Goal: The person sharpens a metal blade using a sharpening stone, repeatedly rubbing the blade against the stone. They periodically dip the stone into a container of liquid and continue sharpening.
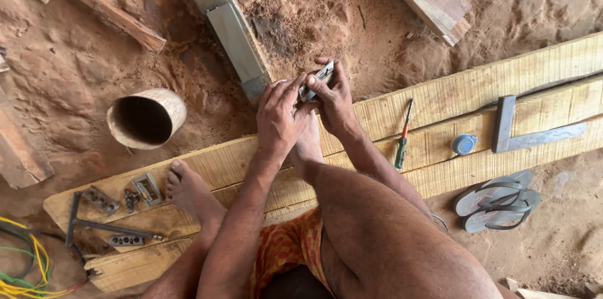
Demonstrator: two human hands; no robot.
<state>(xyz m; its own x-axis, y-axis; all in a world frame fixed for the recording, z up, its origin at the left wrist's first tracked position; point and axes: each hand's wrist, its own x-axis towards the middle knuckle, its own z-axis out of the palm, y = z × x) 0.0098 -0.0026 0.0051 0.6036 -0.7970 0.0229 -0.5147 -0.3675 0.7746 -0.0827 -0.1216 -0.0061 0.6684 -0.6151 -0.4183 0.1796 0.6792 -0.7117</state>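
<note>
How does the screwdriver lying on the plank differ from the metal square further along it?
The green-handled screwdriver is thin and straight; the grey metal try square is broad and L-shaped. The screwdriver has a coloured handle with an orange neck, while the square is dull grey all over. The screwdriver lies nearer the person's right hand. Both rest flat, untouched, on the pale wooden planks.

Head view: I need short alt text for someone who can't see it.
Both hands, left hand and right hand, grip a small metal tool over long wooden planks laid on sawdust. A screwdriver, try square and metal fittings lie on the planks; sandals sit beside them.
</note>
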